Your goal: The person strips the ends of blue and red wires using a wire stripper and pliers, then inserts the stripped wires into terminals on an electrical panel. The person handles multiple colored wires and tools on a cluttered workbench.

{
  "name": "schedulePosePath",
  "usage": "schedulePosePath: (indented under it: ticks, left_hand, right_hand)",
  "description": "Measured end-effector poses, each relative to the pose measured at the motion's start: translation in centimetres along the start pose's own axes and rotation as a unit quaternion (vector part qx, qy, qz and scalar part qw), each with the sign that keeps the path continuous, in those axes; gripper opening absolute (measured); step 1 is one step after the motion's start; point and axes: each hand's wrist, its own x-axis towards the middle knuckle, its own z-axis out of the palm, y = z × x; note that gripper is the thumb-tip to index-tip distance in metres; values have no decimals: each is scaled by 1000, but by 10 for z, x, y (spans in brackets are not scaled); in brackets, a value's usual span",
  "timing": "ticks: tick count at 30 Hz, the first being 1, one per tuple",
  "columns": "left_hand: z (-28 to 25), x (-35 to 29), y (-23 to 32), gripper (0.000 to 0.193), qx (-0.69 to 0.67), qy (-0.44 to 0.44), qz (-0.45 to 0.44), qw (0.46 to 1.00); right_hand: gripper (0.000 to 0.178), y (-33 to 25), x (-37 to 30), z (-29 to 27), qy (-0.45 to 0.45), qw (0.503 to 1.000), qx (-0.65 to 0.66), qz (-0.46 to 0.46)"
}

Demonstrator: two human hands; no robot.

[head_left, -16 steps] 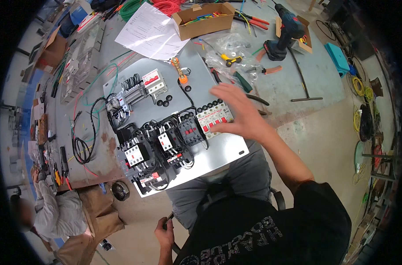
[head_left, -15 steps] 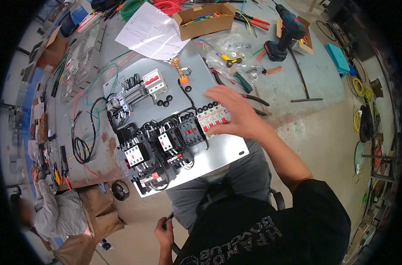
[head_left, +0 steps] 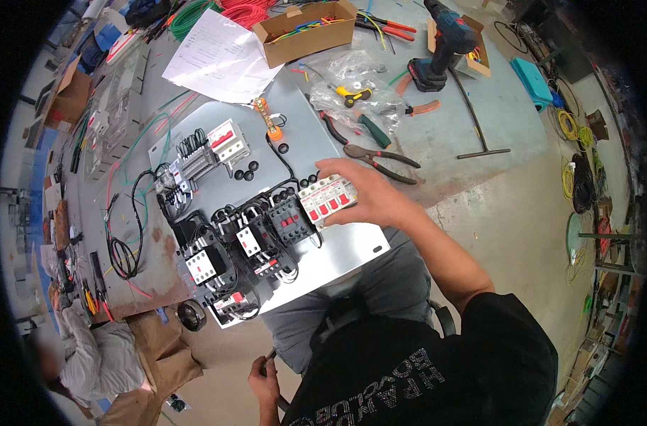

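Gripped in the right hand (head_left: 377, 195), between thumb and fingers: a row of white miniature circuit breakers (head_left: 326, 203) with red toggles, above the right part of the metal mounting plate (head_left: 352, 250), between its right and near edges. Impossible to tell whether resting on the plate or raised clear of it. Closed around a dark, narrow object (head_left: 270, 356), partly hidden and of unclear kind: the left hand (head_left: 264, 381), low beside the lap and well apart from the plate.

Just left of the breakers, a dark grey contactor (head_left: 289, 220) with red marks. Further along toward the plate's left edge, two white-topped contactors amid bundled black wires. Near the far edge, a main breaker (head_left: 228, 144) with a red toggle, beside a wired terminal strip (head_left: 196, 163). Between the main breaker and the contactors, loose black rings (head_left: 245, 172). Near the far right corner, a brass bar with orange ends (head_left: 268, 119).

On the workbench (head_left: 519, 131), just beyond the plate's right edge, pliers (head_left: 382, 155); further back, a clear plastic bag (head_left: 370, 74) and a cordless drill (head_left: 444, 46). Overlapping the plate's far edge, a paper sheet (head_left: 220, 53).
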Motion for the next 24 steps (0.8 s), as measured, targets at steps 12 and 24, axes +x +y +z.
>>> schedulePosePath:
  ticks: [12,24]
  left_hand:
    - [0,0,2,33,4,4,1,1000]
    - [-1,-1,7,35,16,0,9,1000]
  right_hand:
    - [60,35,-8,-1,5,989,143,-26]
    - [59,40,-9,5,23,985,169,-30]
